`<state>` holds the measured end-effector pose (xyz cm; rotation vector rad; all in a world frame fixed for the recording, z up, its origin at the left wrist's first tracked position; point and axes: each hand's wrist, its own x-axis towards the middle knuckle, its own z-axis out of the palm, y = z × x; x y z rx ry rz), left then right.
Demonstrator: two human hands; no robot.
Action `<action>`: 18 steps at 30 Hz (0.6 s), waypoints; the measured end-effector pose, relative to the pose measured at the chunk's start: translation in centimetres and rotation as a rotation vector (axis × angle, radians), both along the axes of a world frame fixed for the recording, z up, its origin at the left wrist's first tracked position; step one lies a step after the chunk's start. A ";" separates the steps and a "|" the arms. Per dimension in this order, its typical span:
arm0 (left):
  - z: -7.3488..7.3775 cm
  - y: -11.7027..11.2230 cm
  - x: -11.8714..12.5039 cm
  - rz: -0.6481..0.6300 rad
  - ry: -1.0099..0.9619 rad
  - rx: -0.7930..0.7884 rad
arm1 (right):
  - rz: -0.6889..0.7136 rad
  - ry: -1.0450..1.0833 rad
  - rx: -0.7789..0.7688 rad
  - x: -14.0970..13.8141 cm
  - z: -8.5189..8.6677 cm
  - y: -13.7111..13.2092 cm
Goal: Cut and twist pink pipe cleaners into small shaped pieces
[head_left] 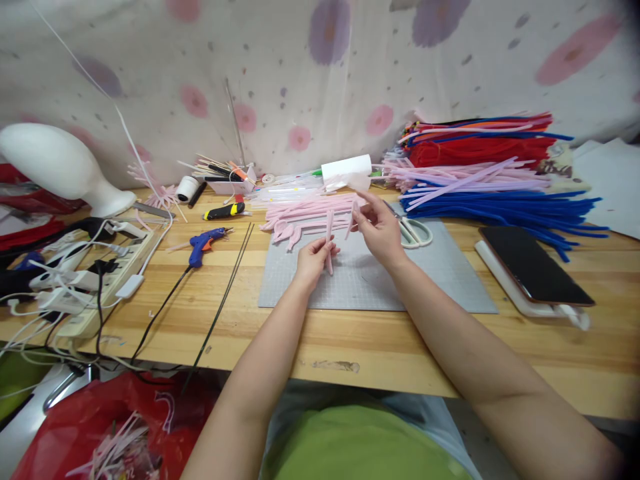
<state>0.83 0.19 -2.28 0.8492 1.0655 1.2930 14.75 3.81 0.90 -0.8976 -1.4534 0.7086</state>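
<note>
Back from the table's (375, 347) near edge, the left hand (315, 259) pinches one pink strip (330, 225) and the right hand (379, 227) a second strip (349, 229), best gripped lightly against crushing.

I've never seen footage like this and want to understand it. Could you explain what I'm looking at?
There's no machine here: one camera on a person's head looks forward and down at their own bare hands. The left hand pinches a pink strip; the right hand holds another pink piece. Below is a grey mat on a wooden table, with pink fuzzy stems at the mat's far side. A blue glue gun lies left, a phone right.
</note>
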 end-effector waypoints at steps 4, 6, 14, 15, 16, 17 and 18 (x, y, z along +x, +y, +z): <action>-0.1 0.1 0.0 -0.016 0.020 0.014 | -0.041 -0.010 0.018 -0.2 -0.5 0.0; -0.1 0.1 0.0 -0.020 0.033 0.024 | -0.065 0.013 0.036 -0.4 -0.6 -0.1; -0.3 0.0 0.2 -0.011 0.059 0.059 | -0.106 0.102 0.038 -0.9 -0.5 -0.3; -0.3 0.0 0.2 -0.013 0.071 0.071 | -0.105 0.116 0.021 -1.0 -0.6 -0.3; -0.4 0.0 0.2 -0.016 0.083 0.082 | -0.094 0.133 -0.004 -1.0 -0.8 -0.2; -0.4 0.0 0.2 -0.020 0.096 0.092 | -0.072 0.152 -0.036 -1.1 -0.9 -0.1; -0.3 0.0 0.2 -0.029 0.107 0.100 | -0.043 0.171 -0.073 -1.2 -1.0 0.0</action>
